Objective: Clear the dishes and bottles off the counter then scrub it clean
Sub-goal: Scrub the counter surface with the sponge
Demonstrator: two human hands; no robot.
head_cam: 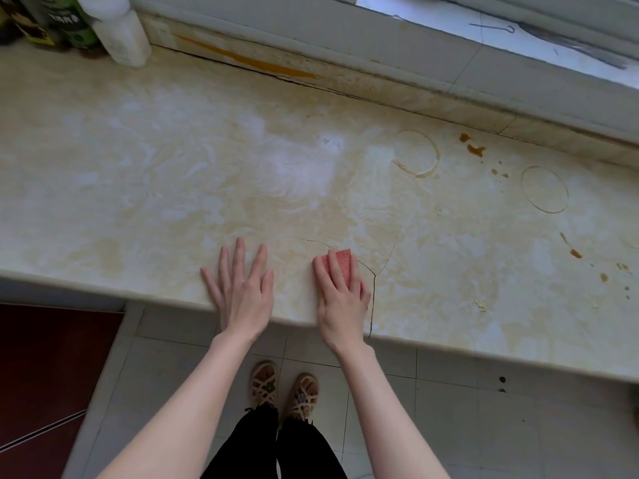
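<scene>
The cream marble counter (145, 188) is smeared with white soapy streaks across its left and middle. My right hand (340, 295) lies on a pink sponge (344, 262) near the counter's front edge, straight fingers pressing it down. My left hand (240, 285) rests flat on the counter beside it, fingers spread, holding nothing. Brown ring marks (416, 153) and brown drips (476, 150) stain the right part. A white bottle (119, 32) and dark green bottles (65, 20) stand at the far left corner.
A crack (373, 281) runs through the counter just right of the sponge. An orange streak (249, 60) marks the back ledge under the window frame (449, 36). Below are grey floor tiles (466, 426), a dark red cabinet (45, 368) and my sandalled feet (283, 392).
</scene>
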